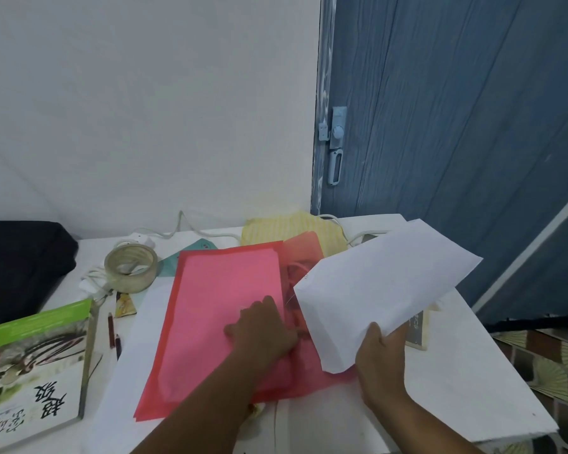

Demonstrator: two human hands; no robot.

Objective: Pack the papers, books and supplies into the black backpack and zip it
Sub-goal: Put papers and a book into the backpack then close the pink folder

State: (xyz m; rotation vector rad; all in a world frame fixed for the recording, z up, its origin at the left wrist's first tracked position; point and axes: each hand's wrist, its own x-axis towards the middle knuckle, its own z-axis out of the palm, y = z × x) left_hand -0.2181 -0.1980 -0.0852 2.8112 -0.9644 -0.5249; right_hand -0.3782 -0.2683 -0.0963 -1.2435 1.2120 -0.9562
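- The right hand (379, 358) has its fingers and thumb clamped on the lower edge of a sheaf of white papers (384, 290), holding it raised and tilted above the right part of the table (456, 388).
- The left hand (263, 332) rests on a translucent red folder (220, 309); its fingers curl at the edge of the folder's top flap, though whether they pinch the flap or only press on it cannot be told.
- The red folder lies flat in the middle of the table, its right half under the raised papers.
- Beyond the folder lie a yellow striped cloth (295, 231) and a teal envelope (181, 260), both partly hidden by it.
- A roll of tape (131, 268) stands just left of the folder's far corner, with a white cable (177, 229) running behind it.
- Near the tape lie a small yellow packet (125, 305) and two dark pencils (114, 332).
- A book with a green and white cover (36, 365) lies at the table's left edge.
- The black backpack (20, 267) sits at the far left, against the wall, well apart from both hands.
- Another book (417, 332) peeks out under the white papers on the right.
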